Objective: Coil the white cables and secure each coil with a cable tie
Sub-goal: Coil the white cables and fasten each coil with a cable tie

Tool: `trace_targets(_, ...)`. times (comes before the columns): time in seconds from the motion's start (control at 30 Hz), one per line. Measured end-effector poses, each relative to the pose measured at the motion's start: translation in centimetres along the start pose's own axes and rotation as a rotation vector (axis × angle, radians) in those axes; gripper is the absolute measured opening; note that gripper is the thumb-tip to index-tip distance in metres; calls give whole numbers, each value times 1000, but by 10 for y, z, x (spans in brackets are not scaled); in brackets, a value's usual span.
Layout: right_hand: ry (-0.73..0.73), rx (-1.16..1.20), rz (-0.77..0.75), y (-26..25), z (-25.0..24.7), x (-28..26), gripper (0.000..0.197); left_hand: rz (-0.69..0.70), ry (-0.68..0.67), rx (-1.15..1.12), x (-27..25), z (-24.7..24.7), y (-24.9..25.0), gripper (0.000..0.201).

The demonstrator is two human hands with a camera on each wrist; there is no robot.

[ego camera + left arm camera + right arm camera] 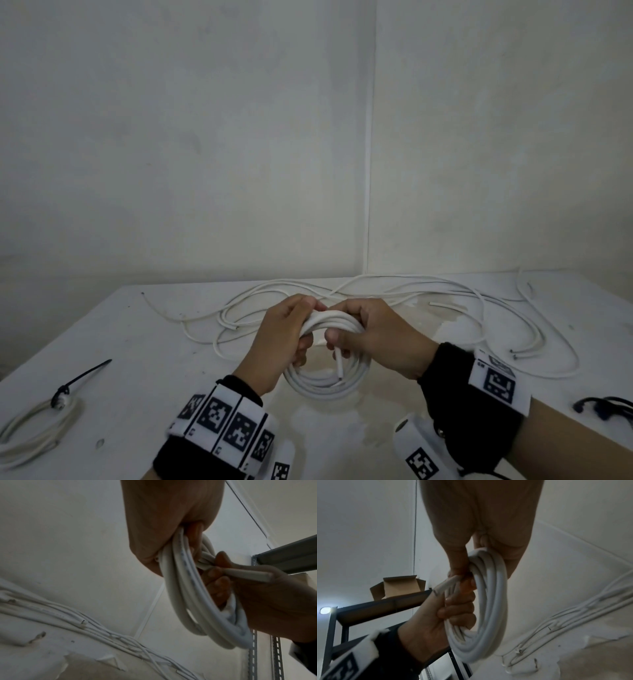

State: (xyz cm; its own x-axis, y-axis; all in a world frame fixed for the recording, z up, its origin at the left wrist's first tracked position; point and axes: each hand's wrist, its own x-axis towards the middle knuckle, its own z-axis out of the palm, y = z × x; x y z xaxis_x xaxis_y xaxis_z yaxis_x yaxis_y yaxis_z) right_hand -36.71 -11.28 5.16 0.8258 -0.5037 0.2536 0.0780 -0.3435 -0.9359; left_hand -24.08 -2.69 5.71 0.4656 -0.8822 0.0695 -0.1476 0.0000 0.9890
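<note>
At 8 o'clock on table point(144, 329): tied coil point(30, 431) with black cable tie point(84, 377) | centre, raised: left hand point(282, 339) curled round white cable coil point(325, 380) | right hand point(373, 335) gripping same coil, pinching cable end point(339, 365) | 12 to 3 o'clock: loose cables point(411, 291) | far 4 o'clock: spare ties point(606, 407).

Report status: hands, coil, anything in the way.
Left hand and right hand both grip the white coil. No tie on it. Loose cables lie behind.
</note>
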Motion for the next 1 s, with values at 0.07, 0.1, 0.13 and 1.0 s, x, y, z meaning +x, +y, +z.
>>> trace_targets(0.07,-89,63,45,-2,-3,-2,11,10,3,4,1,-2,-3,29)
trace_targets(0.1,-132,64,64,-2,-4,-2,15,12,5,-1,2,-3,-4,30)
trace_targets(0.13,-158,21,76,-2,-5,-2,23,11,8,-11,2,-4,-6,32)
trace_targets(1.0,437,-2,-225,1,6,7,34,-18,12,-557,-8,20,8,27)
